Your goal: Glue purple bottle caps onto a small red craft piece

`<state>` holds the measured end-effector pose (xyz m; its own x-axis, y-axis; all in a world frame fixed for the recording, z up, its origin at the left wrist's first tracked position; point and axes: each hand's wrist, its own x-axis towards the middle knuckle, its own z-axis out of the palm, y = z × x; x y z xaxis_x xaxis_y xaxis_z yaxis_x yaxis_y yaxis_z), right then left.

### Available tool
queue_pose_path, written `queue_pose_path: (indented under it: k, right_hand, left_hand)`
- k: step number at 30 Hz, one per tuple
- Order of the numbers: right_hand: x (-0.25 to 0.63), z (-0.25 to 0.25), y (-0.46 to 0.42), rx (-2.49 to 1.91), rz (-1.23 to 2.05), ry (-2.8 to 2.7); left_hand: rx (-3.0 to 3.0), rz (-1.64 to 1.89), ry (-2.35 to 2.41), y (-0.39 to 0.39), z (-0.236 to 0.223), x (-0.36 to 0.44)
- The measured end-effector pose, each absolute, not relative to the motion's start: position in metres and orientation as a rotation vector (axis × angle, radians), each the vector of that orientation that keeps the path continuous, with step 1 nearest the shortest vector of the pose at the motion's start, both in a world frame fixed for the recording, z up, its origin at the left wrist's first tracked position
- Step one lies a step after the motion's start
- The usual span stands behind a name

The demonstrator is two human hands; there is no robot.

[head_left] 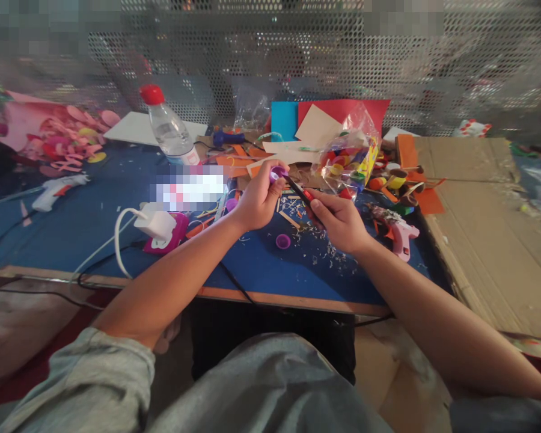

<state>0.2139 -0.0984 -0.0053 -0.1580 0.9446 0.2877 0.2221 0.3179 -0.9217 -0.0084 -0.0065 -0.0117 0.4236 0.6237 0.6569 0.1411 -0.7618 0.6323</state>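
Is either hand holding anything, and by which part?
Left hand: a small purple cap, by its rim. Right hand: a dark-bladed tool, by its red handle.

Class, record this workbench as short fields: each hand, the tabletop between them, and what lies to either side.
Left hand: holds small purple cap
Right hand: grips red-and-black tool, tip at that cap
Tabletop: blue, pale shavings, second purple cap
Left side: red-capped bottle, white glue gun
Right side: pink glue gun, cardboard

Grey wrinkled top (270,391), left sleeve (99,367) bunched up.
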Motion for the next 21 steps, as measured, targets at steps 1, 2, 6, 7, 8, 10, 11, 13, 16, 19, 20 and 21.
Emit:
queue_pose_path:
  k: [1, 2, 6, 7, 8, 10, 11, 13, 16, 19, 20, 21]
  right_hand:
    - [0.2138, -0.0052, -0.0985, -1.081, 0.929, -1.613]
    - [0.2138, -0.0052, -0.0985, -1.078, 0.927, -1.617]
    - [0.2137, -0.0059, -0.098, -1.068, 0.924, -1.629]
    - [0.2137, -0.0065, -0.0977, -1.066, 0.921, -1.629]
    - [0.2138, -0.0071, -0.0973, -1.065, 0.916, -1.627]
    - [0.214, -0.0083, -0.0967, -1.062, 0.907, -1.622]
    - [0.2141, -0.0087, -0.0965, -1.061, 0.906, -1.621]
    - [0.2141, -0.0092, -0.0965, -1.058, 0.91, -1.618]
    - [0.214, -0.0092, -0.097, -1.064, 0.922, -1.609]
    - [0.214, -0.0093, -0.0968, -1.069, 0.92, -1.6]
    - [0.214, -0.0094, -0.0964, -1.07, 0.919, -1.602]
    - [0.214, -0.0095, -0.0959, -1.068, 0.917, -1.605]
  left_hand:
    - [2.207, 1.31, 0.646, -0.0067, -0.0114, -0.0084]
    - [2.22, 1.312, 0.645, -0.0069, -0.0112, -0.0083]
    - [2.249, 1.32, 0.65, -0.0078, -0.0101, -0.0081]
    - [2.256, 1.319, 0.653, -0.0082, -0.0098, -0.0081]
    - [2.266, 1.314, 0.654, -0.0086, -0.0094, -0.0081]
    - [2.293, 1.299, 0.651, -0.0096, -0.0084, -0.0085]
    - [2.307, 1.292, 0.65, -0.0101, -0.0079, -0.0087]
    - [2.327, 1.282, 0.647, -0.011, -0.007, -0.0091]
    - [2.333, 1.284, 0.64, -0.0111, -0.0069, -0.0092]
    - [2.318, 1.287, 0.627, -0.0096, -0.009, -0.0085]
    - [2.306, 1.292, 0.628, -0.0089, -0.0101, -0.008]
    - [2.29, 1.299, 0.631, -0.0083, -0.0113, -0.0075]
